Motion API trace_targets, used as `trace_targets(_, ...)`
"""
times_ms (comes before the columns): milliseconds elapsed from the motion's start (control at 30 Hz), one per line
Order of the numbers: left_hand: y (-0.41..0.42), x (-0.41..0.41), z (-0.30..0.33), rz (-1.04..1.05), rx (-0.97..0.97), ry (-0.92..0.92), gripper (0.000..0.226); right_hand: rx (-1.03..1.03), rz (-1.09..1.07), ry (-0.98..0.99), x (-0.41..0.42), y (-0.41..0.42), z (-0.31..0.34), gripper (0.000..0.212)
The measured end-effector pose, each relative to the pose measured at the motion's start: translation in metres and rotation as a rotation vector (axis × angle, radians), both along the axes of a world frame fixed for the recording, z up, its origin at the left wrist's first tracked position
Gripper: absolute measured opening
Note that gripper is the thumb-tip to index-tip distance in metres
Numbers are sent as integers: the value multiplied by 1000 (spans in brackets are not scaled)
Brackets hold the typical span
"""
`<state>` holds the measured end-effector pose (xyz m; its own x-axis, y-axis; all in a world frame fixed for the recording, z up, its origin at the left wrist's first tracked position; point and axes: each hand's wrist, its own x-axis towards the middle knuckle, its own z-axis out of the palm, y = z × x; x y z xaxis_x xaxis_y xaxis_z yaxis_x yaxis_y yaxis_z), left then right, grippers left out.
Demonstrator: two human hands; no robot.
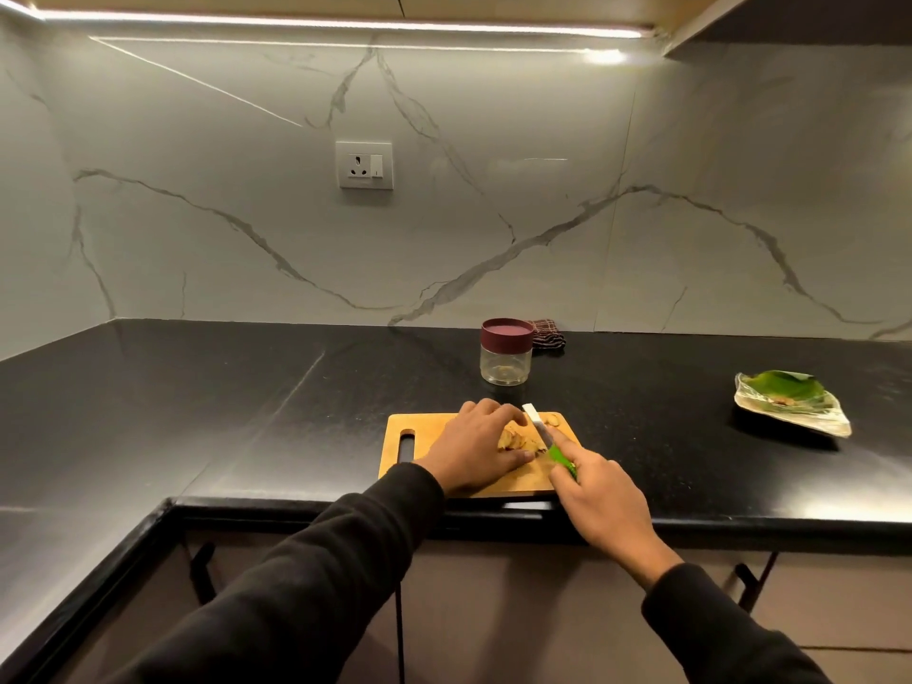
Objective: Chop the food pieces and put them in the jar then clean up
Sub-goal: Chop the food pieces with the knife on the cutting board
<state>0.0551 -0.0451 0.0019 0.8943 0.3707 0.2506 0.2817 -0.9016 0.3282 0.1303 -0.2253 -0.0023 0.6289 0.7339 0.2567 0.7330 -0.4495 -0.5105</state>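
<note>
- My left hand (pixel 476 444) presses down on the pale food piece (pixel 518 442) on the wooden cutting board (pixel 424 429), fingers curled over it.
- My right hand (pixel 599 496) grips the green-handled knife (pixel 545 436), blade beside the food.
- A few cut slices (pixel 551 420) lie past the blade.
- The jar (pixel 506 351), lid on, stands behind the board.
- A leaf plate (pixel 789 402) sits well apart, right.

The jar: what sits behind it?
A dark checked cloth lies behind the jar, against the wall. The jar covers the cloth's left part, so its full extent is unseen.
</note>
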Motion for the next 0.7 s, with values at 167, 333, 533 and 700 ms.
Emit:
trace_targets(167,-6,12,-7,7,44,52,47,84,-23,63,0,0,-1,47)
trace_targets(333,2,15,-5,-10,17,45,26,56,-26,68,1,0,-1,49)
trace_targets(533,29,-1,-1,44,-20,49,21,-10,-43,-12,-4,1,1,49)
trace_targets(700,54,-20,-2,81,-70,32,19,-45,-41,-51,-5,2,2,51)
